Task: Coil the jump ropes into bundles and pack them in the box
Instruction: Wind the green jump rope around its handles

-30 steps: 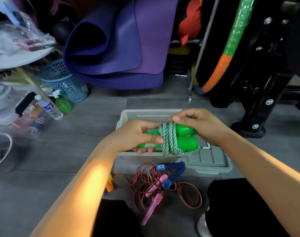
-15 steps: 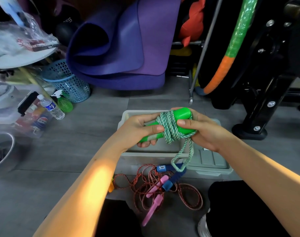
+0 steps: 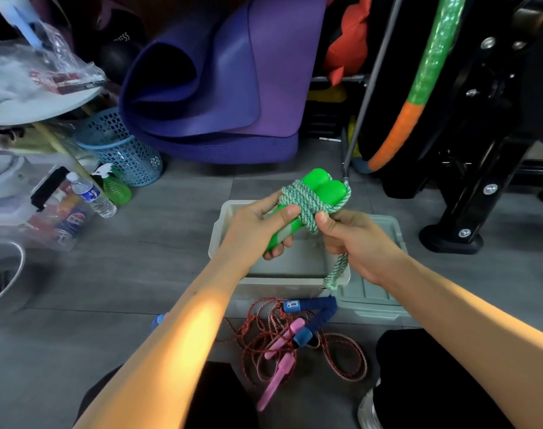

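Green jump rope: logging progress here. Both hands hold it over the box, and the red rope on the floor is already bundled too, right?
Not quite. The head view shows the red rope lying loose and tangled, not bundled. Left hand and right hand do hold the green jump rope over the box.

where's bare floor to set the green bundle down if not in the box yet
Bare grey floor lies left of the box, bordered by the water bottle and spray bottle. Another strip runs behind the box toward the purple mat. In front of the box it is crowded: the red rope, pink handles and blue handles lie tangled.
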The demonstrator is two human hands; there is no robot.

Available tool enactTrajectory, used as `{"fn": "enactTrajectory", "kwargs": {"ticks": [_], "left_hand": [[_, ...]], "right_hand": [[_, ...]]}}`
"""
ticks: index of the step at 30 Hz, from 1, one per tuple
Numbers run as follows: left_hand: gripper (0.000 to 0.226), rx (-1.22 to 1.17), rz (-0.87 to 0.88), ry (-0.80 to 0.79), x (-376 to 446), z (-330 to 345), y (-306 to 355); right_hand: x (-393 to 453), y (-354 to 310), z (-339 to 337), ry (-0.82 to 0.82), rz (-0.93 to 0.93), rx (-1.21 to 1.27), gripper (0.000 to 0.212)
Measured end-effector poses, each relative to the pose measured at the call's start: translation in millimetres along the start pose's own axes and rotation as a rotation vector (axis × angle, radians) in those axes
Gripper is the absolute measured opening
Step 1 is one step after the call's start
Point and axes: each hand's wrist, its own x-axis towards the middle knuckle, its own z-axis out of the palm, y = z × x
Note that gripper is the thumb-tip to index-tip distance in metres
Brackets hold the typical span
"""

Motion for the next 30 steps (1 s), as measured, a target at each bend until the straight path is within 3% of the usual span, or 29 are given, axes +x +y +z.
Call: {"fn": "enactTrajectory", "kwargs": {"ticks": [4, 10, 14, 16, 18, 21, 25, 30], "left_hand": [[0.02, 0.079, 0.051, 0.08, -1, 9, -1], [0.036, 0.127, 0.068, 0.121, -2, 14, -3], [0.043, 0.102, 0.043, 0.122, -2, 15, -4], [0.053, 0.103, 0.036, 0.136, -4, 16, -2], [0.058, 0.122, 0.048, 0.168, -5, 17, -1], [0.058, 0.134, 0.052, 0.25, -1, 12, -3], [0.057, 0.188, 0.04, 0.297, 4, 7, -7], [0.05, 0.225, -0.028, 0.176, 3, 6, -2]], "right_hand": [[1, 2, 2, 0.168, 0.029, -0.098, 0.03], [-1, -2, 5, 0.249, 0.052, -0.128, 0.04], [-4, -5, 7, 0.298, 0.063, -0.136, 0.031], [-6, -7, 6, 0.285, 0.057, -0.232, 0.039], [-6, -9, 6, 0.252, 0.016, -0.503, 0.042], [-7, -9, 7, 0.246, -0.094, -0.827, 0.02], [-12, -9, 11, 0.34, -0.264, -0.975, 0.022], [-12, -16, 6, 0.399, -0.383, -0.949, 0.014]]}}
